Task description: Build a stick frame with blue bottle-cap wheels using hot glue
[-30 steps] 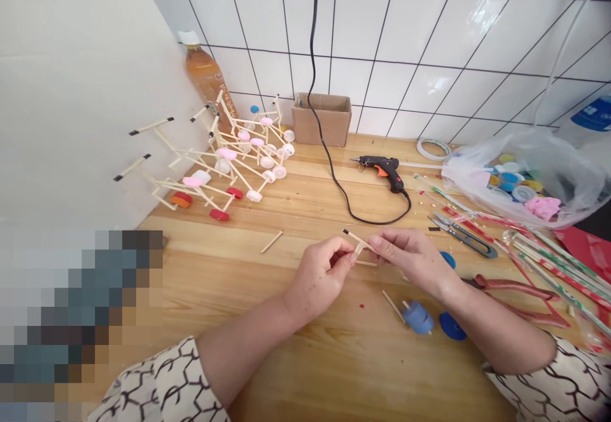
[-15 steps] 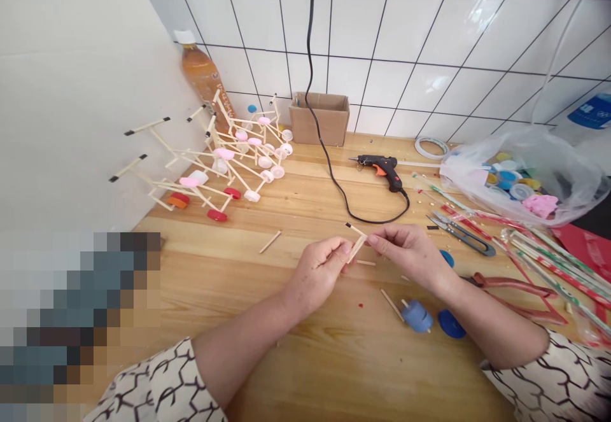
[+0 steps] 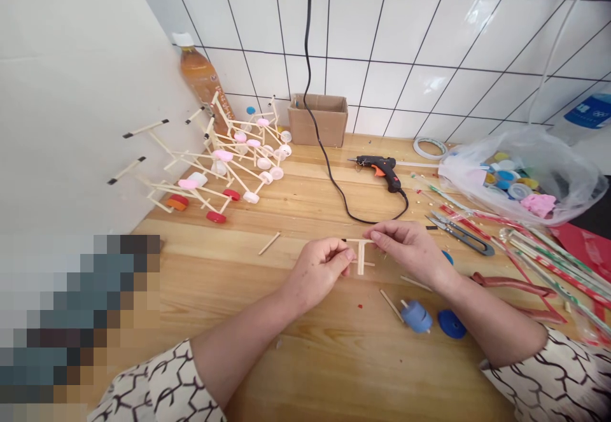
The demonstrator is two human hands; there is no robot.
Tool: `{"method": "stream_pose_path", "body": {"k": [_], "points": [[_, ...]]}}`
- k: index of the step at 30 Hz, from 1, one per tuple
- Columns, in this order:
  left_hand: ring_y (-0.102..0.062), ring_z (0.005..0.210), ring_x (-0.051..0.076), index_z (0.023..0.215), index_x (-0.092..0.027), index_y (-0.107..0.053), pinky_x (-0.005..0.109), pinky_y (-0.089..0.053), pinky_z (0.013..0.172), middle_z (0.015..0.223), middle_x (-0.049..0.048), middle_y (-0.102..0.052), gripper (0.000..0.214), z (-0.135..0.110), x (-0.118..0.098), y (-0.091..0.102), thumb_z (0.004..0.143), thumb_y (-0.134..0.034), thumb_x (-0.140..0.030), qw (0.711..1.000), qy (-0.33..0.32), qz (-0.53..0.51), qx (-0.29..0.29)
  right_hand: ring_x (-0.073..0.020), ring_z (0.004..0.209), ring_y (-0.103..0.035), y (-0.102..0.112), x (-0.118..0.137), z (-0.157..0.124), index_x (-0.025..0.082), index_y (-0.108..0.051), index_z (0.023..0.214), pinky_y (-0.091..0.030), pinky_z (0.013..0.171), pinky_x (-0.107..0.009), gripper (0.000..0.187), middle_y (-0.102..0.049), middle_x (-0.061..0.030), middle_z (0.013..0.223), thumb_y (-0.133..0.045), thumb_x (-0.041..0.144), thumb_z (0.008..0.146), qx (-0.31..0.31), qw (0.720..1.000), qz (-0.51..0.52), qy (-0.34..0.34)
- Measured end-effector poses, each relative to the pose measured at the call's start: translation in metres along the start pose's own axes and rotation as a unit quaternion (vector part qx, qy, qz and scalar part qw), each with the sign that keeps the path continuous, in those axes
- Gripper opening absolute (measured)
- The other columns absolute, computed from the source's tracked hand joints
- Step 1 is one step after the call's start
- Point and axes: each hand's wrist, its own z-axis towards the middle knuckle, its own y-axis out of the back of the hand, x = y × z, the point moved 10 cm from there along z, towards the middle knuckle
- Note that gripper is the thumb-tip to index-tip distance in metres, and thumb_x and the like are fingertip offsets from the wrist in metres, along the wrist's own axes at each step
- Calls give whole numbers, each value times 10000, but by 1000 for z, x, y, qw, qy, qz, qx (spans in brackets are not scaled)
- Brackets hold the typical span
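Note:
My right hand [image 3: 405, 247] pinches one end of a T-shaped wooden stick piece [image 3: 361, 258], whose crossbar lies level and whose stem of sticks side by side points down. The crossbar's far end has a black tip. Close by, my left hand [image 3: 322, 266] has its thumb and forefinger together beside the stem, just under that tip; what they hold, if anything, is hidden. Below, on the wooden table [image 3: 310, 371], are a loose stick [image 3: 391, 305], blue bottle caps on a stick [image 3: 416, 316] and a flat blue cap [image 3: 451, 324].
Several stick-and-cap cars [image 3: 224, 154] stand at the left by a drink bottle [image 3: 200, 75]. Behind are a cardboard box [image 3: 319, 123] and a corded glue gun [image 3: 382, 168]. Snips [image 3: 463, 234], red-handled pliers [image 3: 515, 285], wrapped straws [image 3: 554, 256] and a bag of caps [image 3: 515, 174] fill the right.
The T-shaped piece has turned from slanted to crossbar level, stem downward. My left fingers have come off the stem, while my right fingers now grip the crossbar's end.

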Motion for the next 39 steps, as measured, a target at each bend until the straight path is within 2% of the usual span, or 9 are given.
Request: {"method": "stream_pose_path", "body": {"k": [5,10,14,18,22,26,37,39], "points": [[-458,520,84,702,-138,-596,197,-365,513,593,-17,-563,171,1,-2,3,807,-525,-253,999,-21,17,-24,-137,548,-580,7,-9,10,146,-668,775,-441,509,-245,292,-673,-39,653,-528,402,759,-40,998,-37,22],[-556,628,112,785,-151,-605,211,-438,598,690,1,-619,71,-2,-11,11,789,-538,-173,988,-102,80,-80,-157,559,-596,14,-13,18,153,-662,781,-442,509,-257,259,-680,-45,646,-494,349,797,-95,988,-105,55],[-574,696,134,823,-161,-602,244,-453,661,756,18,-623,92,-9,-24,7,786,-535,-111,952,-194,216,-96,-189,657,-615,14,-4,15,168,-662,785,-462,617,-299,203,-690,-64,717,-478,246,820,-121,969,-188,103],[-572,781,163,857,-158,-611,273,-453,708,823,41,-611,120,-14,-33,-3,787,-539,-92,909,-261,313,-83,-234,798,-609,8,7,7,158,-663,812,-457,731,-353,195,-675,-107,832,-472,189,834,-103,947,-259,157],[-559,792,170,816,-163,-630,278,-448,711,823,39,-588,93,-12,-33,-8,781,-563,-109,894,-264,355,-67,-236,837,-587,6,11,2,150,-663,831,-456,742,-352,212,-646,-112,862,-452,151,851,-78,931,-301,191],[-551,780,162,755,-162,-641,268,-443,697,801,32,-575,95,-9,-32,-10,779,-567,-107,896,-256,357,-64,-223,813,-578,6,8,3,145,-660,832,-461,724,-340,190,-633,-97,833,-475,102,824,-68,924,-315,207],[-554,769,156,730,-156,-630,265,-440,702,777,27,-583,119,-5,-30,-12,797,-553,-94,897,-255,355,-61,-210,817,-572,4,14,-2,157,-640,855,-467,725,-326,169,-623,-86,838,-487,96,817,-71,920,-307,231],[-556,771,158,733,-152,-624,268,-440,706,775,28,-587,113,-5,-30,-12,798,-553,-92,896,-254,359,-59,-201,804,-575,3,18,-7,168,-634,830,-462,712,-315,140,-620,-71,822,-510,106,806,-52,925,-299,228]]}}
